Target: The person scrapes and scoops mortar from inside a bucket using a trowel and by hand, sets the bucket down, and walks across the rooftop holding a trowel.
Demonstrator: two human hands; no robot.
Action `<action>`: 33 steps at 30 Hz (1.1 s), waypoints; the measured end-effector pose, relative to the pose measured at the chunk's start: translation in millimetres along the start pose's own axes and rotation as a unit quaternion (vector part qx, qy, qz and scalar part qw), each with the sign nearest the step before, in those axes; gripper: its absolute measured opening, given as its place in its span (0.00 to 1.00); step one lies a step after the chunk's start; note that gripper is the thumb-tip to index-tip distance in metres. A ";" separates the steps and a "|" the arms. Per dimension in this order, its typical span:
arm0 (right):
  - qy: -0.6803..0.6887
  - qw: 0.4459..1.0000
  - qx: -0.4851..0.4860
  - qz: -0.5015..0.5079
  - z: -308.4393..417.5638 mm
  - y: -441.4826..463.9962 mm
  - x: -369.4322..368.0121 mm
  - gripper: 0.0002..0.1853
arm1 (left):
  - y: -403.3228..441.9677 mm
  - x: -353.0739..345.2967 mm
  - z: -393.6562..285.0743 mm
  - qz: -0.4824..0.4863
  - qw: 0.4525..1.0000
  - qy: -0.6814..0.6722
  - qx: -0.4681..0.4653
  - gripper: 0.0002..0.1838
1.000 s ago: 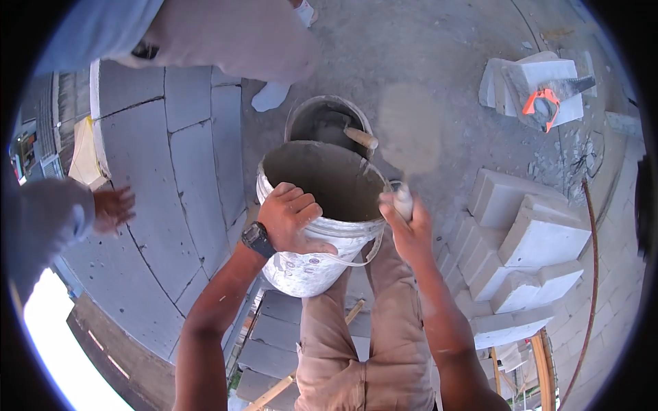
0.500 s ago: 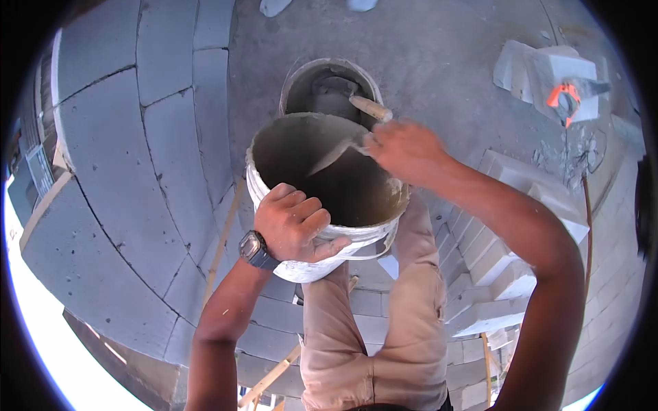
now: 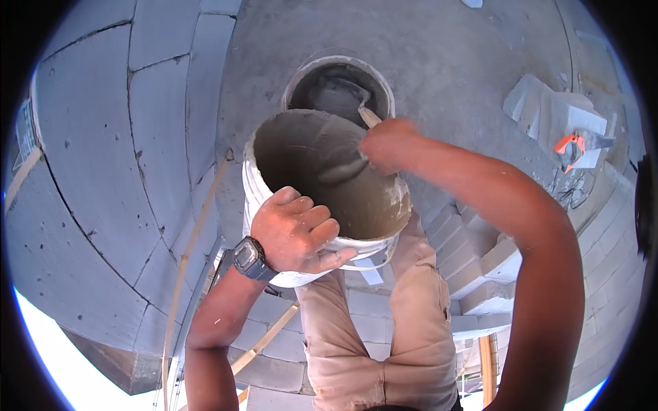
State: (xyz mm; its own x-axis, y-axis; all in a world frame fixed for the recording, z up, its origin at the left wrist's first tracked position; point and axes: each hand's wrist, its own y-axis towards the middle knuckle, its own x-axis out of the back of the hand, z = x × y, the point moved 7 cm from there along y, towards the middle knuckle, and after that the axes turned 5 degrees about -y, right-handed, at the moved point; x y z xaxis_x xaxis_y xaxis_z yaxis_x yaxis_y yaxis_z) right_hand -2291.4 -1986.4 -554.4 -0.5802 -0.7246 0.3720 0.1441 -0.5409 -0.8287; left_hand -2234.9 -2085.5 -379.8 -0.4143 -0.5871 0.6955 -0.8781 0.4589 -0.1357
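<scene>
My left hand [image 3: 295, 229], with a black watch on its wrist, is closed over the near rim of a tilted white bucket [image 3: 257, 185]. Grey mortar coats the bucket's inner wall. At the right side of the mouth, my right hand [image 3: 389, 146] is closed round a trowel whose handle is hidden in the fist. Its blade, blurred, lies against the mortar inside. Behind stands a second bucket [image 3: 388, 92] holding grey mortar. A second trowel with a wooden handle [image 3: 370, 117] rests in it, its handle end partly covered by my right hand.
A wall of large grey blocks [image 3: 103, 151] rises on the left. Pale block pieces [image 3: 548, 106] lie on the concrete floor [image 3: 445, 61] at right, with an orange-and-grey tool [image 3: 570, 151] by them. More stacked blocks [image 3: 473, 267] stand right of my legs. A wooden strip [image 3: 188, 253] leans at left.
The trowel in my right hand has gone from mid-opening to the mortar on the bucket's inner wall. My right hand is slightly lower and more to the left. My left hand keeps the rim.
</scene>
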 end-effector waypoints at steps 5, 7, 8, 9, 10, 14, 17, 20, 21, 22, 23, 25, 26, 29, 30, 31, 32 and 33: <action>-0.002 0.992 0.121 0.039 67.2 39.7 -18.5 0.11 | -6.1 3.3 -5.8 -0.056 0.997 -0.038 -0.023 0.27; 0.063 0.982 0.101 0.144 84.9 46.2 -35.4 0.14 | -14.5 3.2 -8.5 -0.036 0.999 -0.029 -0.026 0.28; 0.132 0.957 0.077 0.245 90.0 44.4 -49.2 0.17 | -22.2 5.3 -8.2 -0.043 0.998 -0.027 -0.024 0.28; 0.125 0.958 0.076 0.248 92.1 39.2 -45.5 0.17 | -32.6 5.1 -8.2 -0.032 0.999 -0.019 -0.020 0.28; 0.131 0.950 0.070 0.275 93.3 26.3 -41.8 0.20 | -44.4 5.9 -10.4 -0.022 1.000 -0.012 -0.013 0.28; 0.214 0.955 0.082 0.186 64.7 -18.3 -25.1 0.22 | -97.9 -5.4 -25.8 -0.038 0.999 0.011 0.011 0.28; 0.254 0.959 0.095 -0.077 25.7 -80.1 12.0 0.24 | -133.7 -9.8 -30.2 -0.037 0.998 0.021 0.036 0.26; 0.275 0.948 0.040 -0.156 1.4 -119.1 17.7 0.22 | -162.7 -8.7 -31.0 -0.035 0.998 0.030 0.049 0.24; 0.268 0.943 -0.009 -0.200 -6.5 -124.7 16.8 0.22 | -171.3 -8.3 -31.0 -0.053 0.997 0.027 0.040 0.23; 0.263 0.933 -0.059 -0.241 -6.5 -127.6 14.6 0.22 | -182.4 -6.9 -33.4 -0.066 0.997 0.022 0.032 0.23; 0.266 0.933 -0.054 -0.237 -0.6 -113.9 -0.9 0.22 | -189.2 -11.8 -32.8 -0.062 0.997 0.022 0.037 0.23; 0.092 0.911 -0.178 -0.359 1.7 -88.3 -22.3 0.23 | -207.0 -16.0 -40.5 -0.052 0.998 0.011 0.015 0.22; 0.090 0.913 -0.172 -0.358 7.2 -73.3 -28.7 0.23 | -215.1 -19.8 -41.8 -0.054 0.998 0.012 0.021 0.22; 0.092 0.899 -0.253 -0.344 22.2 -46.9 -47.3 0.26 | -243.6 -33.7 -45.6 -0.054 0.998 0.010 0.002 0.20; 0.099 0.893 -0.267 -0.350 23.6 -42.9 -52.8 0.25 | -247.3 -40.0 -44.0 -0.076 0.997 0.004 -0.006 0.21; 0.106 0.885 -0.282 -0.355 26.7 -40.4 -55.8 0.24 | -253.1 -42.9 -41.3 -0.097 0.995 -0.003 -0.017 0.23; 0.103 0.885 -0.282 -0.357 33.5 -40.7 -59.7 0.24 | -259.3 -47.6 -38.5 -0.101 0.995 -0.001 -0.018 0.23; 0.111 0.865 -0.269 -0.409 42.2 -50.0 -57.0 0.24 | -264.2 -53.4 -37.1 -0.106 0.994 0.005 -0.029 0.23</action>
State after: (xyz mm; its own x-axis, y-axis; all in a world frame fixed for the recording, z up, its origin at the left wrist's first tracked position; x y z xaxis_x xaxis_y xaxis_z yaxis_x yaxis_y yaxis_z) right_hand -2231.7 -1936.1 -516.5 -0.4604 -0.0615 0.8856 -0.7459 -0.5140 -0.4235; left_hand -1971.9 -2150.6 -354.8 -0.2193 -0.6679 0.7112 -0.9296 0.3643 0.0555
